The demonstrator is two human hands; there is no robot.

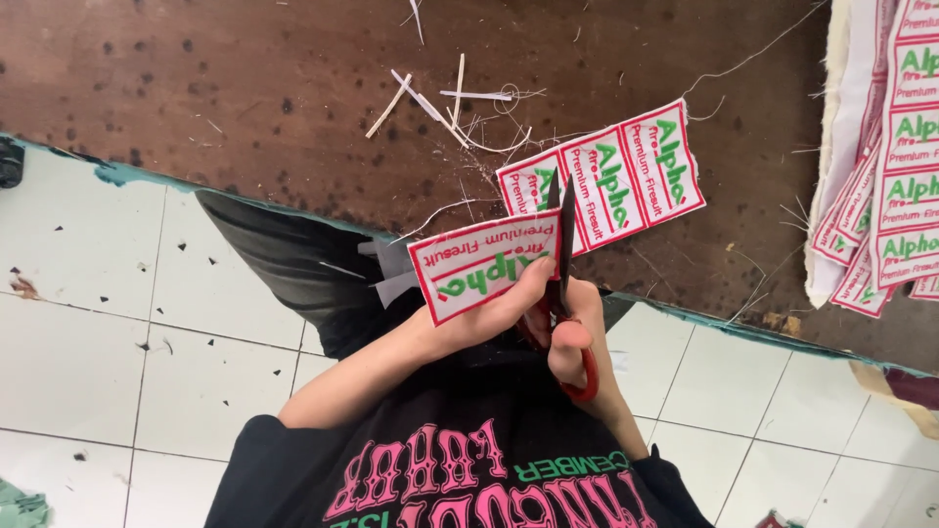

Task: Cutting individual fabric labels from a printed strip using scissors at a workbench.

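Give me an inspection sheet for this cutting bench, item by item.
Surface: dark brown worn table, spotted, with a chipped teal edge.
Job's things: strip of white woven labels with red borders and green lettering; one label at the near end; red-handled scissors, blades upright at the strip.
Clutter: white trimmings and loose threads on the table; stack of labels at the right edge.
Grippers: left hand holds the label; right hand grips the scissors.
Cables: nothing seen.
Surroundings: white tiled floor with dark specks; black printed shirt.

Probably a small garment-label workshop: a scarred worktable (245,88) with thread scraps (440,103) and stacked labels (895,156).
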